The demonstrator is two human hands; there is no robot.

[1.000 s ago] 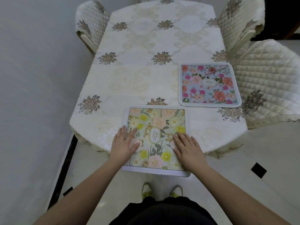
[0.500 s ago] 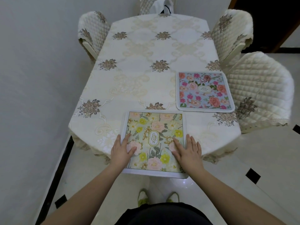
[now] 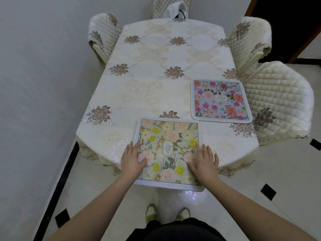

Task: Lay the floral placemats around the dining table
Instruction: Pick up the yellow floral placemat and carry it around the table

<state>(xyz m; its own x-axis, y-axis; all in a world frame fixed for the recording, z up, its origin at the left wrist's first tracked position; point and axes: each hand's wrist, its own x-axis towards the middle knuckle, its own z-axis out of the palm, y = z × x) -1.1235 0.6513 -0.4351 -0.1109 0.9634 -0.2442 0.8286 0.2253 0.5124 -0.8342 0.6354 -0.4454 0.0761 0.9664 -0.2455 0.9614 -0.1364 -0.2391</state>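
A yellow-and-pink floral placemat (image 3: 167, 134) marked "GARDEN" lies at the near end of the dining table (image 3: 156, 84), its near edge hanging over the table's rim. My left hand (image 3: 132, 160) rests flat on its left side and my right hand (image 3: 203, 160) lies flat on its right side, fingers spread, neither one gripping it. A second placemat (image 3: 220, 101), blue with pink and orange flowers, lies flat at the table's right edge.
Quilted cream chairs stand at the right (image 3: 278, 101), far right (image 3: 248, 40), far left (image 3: 104, 35) and far end. A white wall runs close along the left. A dark doorway (image 3: 286, 23) opens at the top right. My shoes (image 3: 151, 213) show on the tiled floor.
Both hands have slid outward toward the placemat's side edges. The view has pulled back and tilted up, showing more of the far chairs.
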